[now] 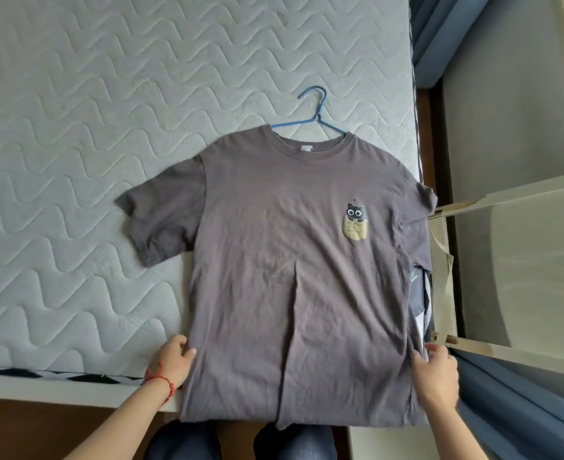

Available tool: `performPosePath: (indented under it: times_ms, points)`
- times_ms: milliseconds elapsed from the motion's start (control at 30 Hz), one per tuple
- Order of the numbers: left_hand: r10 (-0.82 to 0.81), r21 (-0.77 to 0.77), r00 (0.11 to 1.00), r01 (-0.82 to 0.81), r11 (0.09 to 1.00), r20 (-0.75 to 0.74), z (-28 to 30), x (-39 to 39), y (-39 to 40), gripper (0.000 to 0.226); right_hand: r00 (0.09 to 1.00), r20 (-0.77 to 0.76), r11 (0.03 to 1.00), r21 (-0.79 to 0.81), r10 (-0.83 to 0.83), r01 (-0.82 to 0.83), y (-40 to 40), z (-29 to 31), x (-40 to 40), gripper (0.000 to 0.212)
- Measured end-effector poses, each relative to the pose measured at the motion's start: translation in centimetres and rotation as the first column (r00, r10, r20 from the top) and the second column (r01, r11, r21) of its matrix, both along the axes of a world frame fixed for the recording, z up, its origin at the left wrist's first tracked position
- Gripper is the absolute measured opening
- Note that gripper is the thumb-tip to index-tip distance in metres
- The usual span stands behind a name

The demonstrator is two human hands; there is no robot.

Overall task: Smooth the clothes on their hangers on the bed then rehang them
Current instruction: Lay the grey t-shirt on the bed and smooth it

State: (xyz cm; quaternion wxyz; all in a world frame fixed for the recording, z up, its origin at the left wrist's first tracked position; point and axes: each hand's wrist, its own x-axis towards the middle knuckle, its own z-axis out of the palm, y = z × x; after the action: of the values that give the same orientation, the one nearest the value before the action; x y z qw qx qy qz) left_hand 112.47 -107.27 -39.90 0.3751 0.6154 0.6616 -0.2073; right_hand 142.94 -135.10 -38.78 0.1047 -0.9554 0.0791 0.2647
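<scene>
A grey-brown T-shirt [290, 260] with a small cat print lies face up on the white quilted mattress [91, 144]. It hangs on a blue wire hanger [317, 114] whose hook sticks out above the collar. A long crease runs down the lower front. The shirt's hem hangs over the bed's near edge. My left hand [174, 360], with a red cord at the wrist, grips the shirt's left side edge near the hem. My right hand [436, 373] grips the right side edge at the same height.
The right sleeve drapes past the mattress's right edge, over other folded fabric [419, 293]. A pale frame with a mesh panel [506, 267] stands right of the bed. Blue curtain fabric [512, 410] lies at lower right. My knees [240, 443] are below the hem.
</scene>
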Motion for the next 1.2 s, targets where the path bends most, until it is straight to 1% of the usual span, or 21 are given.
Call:
performPosePath:
  times_ms: [100, 167, 267, 333, 400, 467, 533, 633, 700, 767, 867, 900, 967, 1067, 1133, 1200]
  points:
    - [-0.056, -0.017, 0.996, 0.057, 0.998, 0.062, 2.3, -1.6, 0.9, 0.029, 0.993, -0.032, 0.993, 0.037, 0.115, -0.114, 2.3, 1.1, -2.6, 0.04]
    - [-0.087, -0.024, 0.991, 0.09, 0.996, 0.105, 4.2, -3.0, 1.4, 0.028, 0.98, -0.097, 0.983, 0.087, 0.173, -0.164, 4.5, 2.0, -5.1, 0.042]
    - [-0.095, -0.014, 0.981, 0.098, 0.995, 0.167, 7.2, -6.0, 2.2, 0.024, 0.933, -0.179, 0.944, 0.166, 0.314, -0.286, 8.4, 3.7, -9.6, 0.042]
    - [-0.074, -0.005, 0.975, 0.076, 0.997, 0.21, 9.0, -9.1, 2.6, 0.016, 0.877, -0.199, 0.896, 0.189, 0.437, -0.403, 11.1, 4.9, -13.1, 0.042]
    - [-0.031, -0.008, 0.971, 0.034, 0.999, 0.239, 10.4, -13.1, 3.0, 0.011, 0.8, -0.209, 0.825, 0.211, 0.562, -0.524, 14.0, 6.3, -16.8, 0.042]
    - [0.013, 0.003, 0.969, -0.014, 1.0, 0.246, 11.5, -17.7, 3.4, 0.005, 0.734, -0.21, 0.762, 0.238, 0.646, -0.603, 16.5, 7.5, -20.8, 0.042]
    - [0.088, 0.002, 0.966, -0.091, 0.996, 0.244, 12.3, -23.3, 3.8, 0.006, 0.67, -0.203, 0.699, 0.249, 0.714, -0.67, 18.9, 8.5, -25.3, 0.041]
    - [0.206, 0.015, 0.951, -0.215, 0.976, 0.229, 13.3, -30.9, 4.3, 0.004, 0.616, -0.206, 0.649, 0.268, 0.761, -0.712, 21.4, 9.4, -31.1, 0.037]
    - [0.302, 0.058, 0.916, -0.328, 0.943, 0.263, 14.0, -35.9, 4.8, 0.013, 0.578, -0.209, 0.615, 0.263, 0.789, -0.743, 23.3, 10.2, -35.0, 0.037]
    - [0.4, 0.076, 0.871, -0.437, 0.896, 0.286, 14.8, -40.2, 5.4, 0.021, 0.505, -0.234, 0.553, 0.259, 0.831, -0.792, 25.0, 10.9, -38.4, 0.039]
    - [0.504, 0.111, 0.81, -0.554, 0.825, 0.301, 15.3, -45.7, 6.0, 0.018, 0.371, -0.272, 0.441, 0.276, 0.888, -0.854, 27.9, 12.2, -42.5, 0.04]
    - [0.536, 0.121, 0.784, -0.593, 0.796, 0.313, 15.5, -46.9, 6.0, 0.016, 0.341, -0.278, 0.414, 0.275, 0.898, -0.867, 29.0, 12.6, -43.5, 0.039]
    - [0.578, 0.125, 0.745, -0.642, 0.756, 0.332, 16.0, -48.5, 6.3, 0.005, 0.316, -0.288, 0.393, 0.269, 0.904, -0.879, 31.5, 13.0, -45.2, 0.037]
    - [0.62, 0.101, 0.686, -0.697, 0.71, 0.381, 16.3, -49.6, 7.5, 0.005, 0.306, -0.299, 0.39, 0.282, 0.904, -0.877, 35.6, 13.1, -47.2, 0.034]
    - [0.635, 0.053, 0.661, -0.709, 0.704, 0.4, 16.2, -50.1, 9.0, 0.017, 0.296, -0.301, 0.381, 0.282, 0.907, -0.88, 38.4, 12.9, -48.4, 0.033]
    - [0.638, 0.013, 0.665, -0.697, 0.717, 0.388, 15.8, -51.2, 10.9, 0.024, 0.255, -0.318, 0.344, 0.265, 0.913, -0.901, 41.3, 12.5, -49.5, 0.031]
